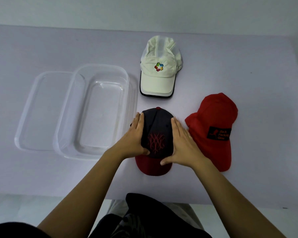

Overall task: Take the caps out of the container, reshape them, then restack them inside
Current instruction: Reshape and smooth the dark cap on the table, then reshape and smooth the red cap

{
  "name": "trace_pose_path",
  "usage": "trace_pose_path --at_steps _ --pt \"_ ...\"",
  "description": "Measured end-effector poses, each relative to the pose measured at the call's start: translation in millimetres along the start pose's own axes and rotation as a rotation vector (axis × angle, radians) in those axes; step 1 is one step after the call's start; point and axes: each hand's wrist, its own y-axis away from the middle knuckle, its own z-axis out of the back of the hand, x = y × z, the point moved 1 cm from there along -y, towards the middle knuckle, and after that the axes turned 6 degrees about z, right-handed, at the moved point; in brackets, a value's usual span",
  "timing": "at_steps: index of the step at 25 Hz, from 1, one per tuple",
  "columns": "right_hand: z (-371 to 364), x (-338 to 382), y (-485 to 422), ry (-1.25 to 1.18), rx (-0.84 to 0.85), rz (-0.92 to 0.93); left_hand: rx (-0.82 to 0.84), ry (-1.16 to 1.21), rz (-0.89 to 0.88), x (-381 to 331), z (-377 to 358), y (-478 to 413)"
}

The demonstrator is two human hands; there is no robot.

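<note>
Pale lilac desk [248, 66] runs back to a white wall, and all three caps lie out on it. The clear container [100, 115] stands with nothing in it. What looks like its lid [40, 110] lies against its 9 o'clock side.

The dark cap [156, 133], with a maroon brim pointing to 6 o'clock, sits on the desk just at 3 o'clock of the container. The left hand [134, 140] lies on the 9 o'clock side of its crown and the right hand [182, 145] on the 3 o'clock side. The fingers [176, 126] are straight and close together, pressed flat on the cloth, with the thumbs near the brim seam. The white cap [159, 73] lies at 12 o'clock of it, apart. The red cap [213, 133] lies at 3 o'clock, just beside the right hand.

This cap looks light. Its front panel seems stiffened and its back panels softer, so the crown should give under flat palms and spring back when pushed from inside. The brim is probably the firmest part and the safest place to lift by. The white and red caps look limp and creased, and will likely need supporting under the crown.
</note>
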Motion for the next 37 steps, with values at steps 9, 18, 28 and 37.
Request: trace_pose_path --at_steps 9,18,28,37 --pt "-8.4 2.2 5.7 -0.312 0.006 -0.110 -0.149 0.262 0.060 12.0 -12.7 3.7" --pt "-14.5 2.1 8.2 -0.373 -0.029 -0.096 -0.239 0.401 0.078 12.0 -32.5 17.5" --pt "-17.3 5.0 47.3 -0.263 -0.247 -0.019 -0.336 0.260 0.070 -2.5 -32.4 33.8" --pt "-37.8 -97.7 122.5 -0.131 -0.498 -0.445 -0.327 0.097 -0.291 -87.8 -129.0 27.4"
